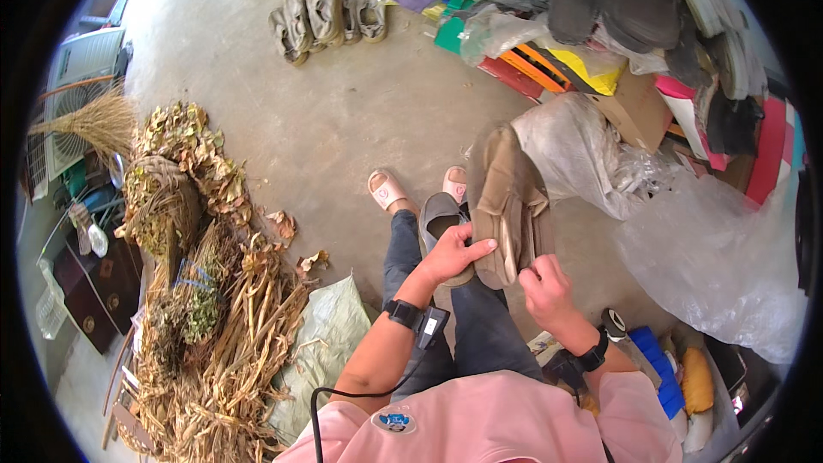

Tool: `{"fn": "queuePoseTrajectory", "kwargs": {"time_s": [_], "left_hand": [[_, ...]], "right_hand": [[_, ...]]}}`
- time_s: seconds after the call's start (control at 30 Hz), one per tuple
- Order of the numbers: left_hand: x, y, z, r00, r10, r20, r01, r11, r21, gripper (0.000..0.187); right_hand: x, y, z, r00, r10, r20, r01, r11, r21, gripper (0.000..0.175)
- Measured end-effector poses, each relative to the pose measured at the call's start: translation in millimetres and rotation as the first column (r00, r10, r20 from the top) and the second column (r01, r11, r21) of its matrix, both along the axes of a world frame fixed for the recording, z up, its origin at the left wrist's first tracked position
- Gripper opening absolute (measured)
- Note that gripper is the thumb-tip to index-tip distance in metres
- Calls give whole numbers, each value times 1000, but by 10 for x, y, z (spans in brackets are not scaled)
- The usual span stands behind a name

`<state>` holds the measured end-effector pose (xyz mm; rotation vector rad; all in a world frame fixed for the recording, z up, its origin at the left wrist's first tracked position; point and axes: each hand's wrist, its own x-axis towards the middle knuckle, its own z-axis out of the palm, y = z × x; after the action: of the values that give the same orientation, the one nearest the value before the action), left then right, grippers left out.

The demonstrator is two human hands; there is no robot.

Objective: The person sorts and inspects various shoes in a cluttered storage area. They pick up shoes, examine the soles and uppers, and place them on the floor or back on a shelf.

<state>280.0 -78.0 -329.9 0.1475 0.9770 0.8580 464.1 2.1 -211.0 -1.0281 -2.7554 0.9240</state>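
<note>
Above my knees my left hand (453, 251) grips a brown cloth shoe (501, 225) by its side, with the thumb laid across it. Part of that shoe is blurred, and whether a second one is pressed against it I cannot tell. A grey slip-on shoe (442, 209) hangs just left of it, partly behind my left hand, which also seems to hold it. My right hand (550, 289) has its fingers curled in, pinching the brown shoe's near right edge. Its fingertips are partly hidden.
Several worn shoes (328, 13) stand in a row on the concrete floor (341, 103). Shoes, boxes and plastic bags (572, 141) are heaped at right. Dried stalks (218, 347), a straw broom (96, 119) and a pale green sack (328, 321) lie at left. My feet wear pink slides (388, 191).
</note>
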Motion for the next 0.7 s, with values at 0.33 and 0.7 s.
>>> {"fn": "queuePoseTrajectory", "kwargs": {"time_s": [0.33, 0.7], "left_hand": [[-384, -608, -31, 953, 255, 162, -245, 966, -81, 37], [-707, -1132, 40, 873, 486, 45, -477, 869, -132, 34]], "right_hand": [[24, 166, -307, 952, -221, 212, 269, 934, -237, 30], [232, 543, -369, 519, -823, 231, 178, -160, -971, 49]]}}
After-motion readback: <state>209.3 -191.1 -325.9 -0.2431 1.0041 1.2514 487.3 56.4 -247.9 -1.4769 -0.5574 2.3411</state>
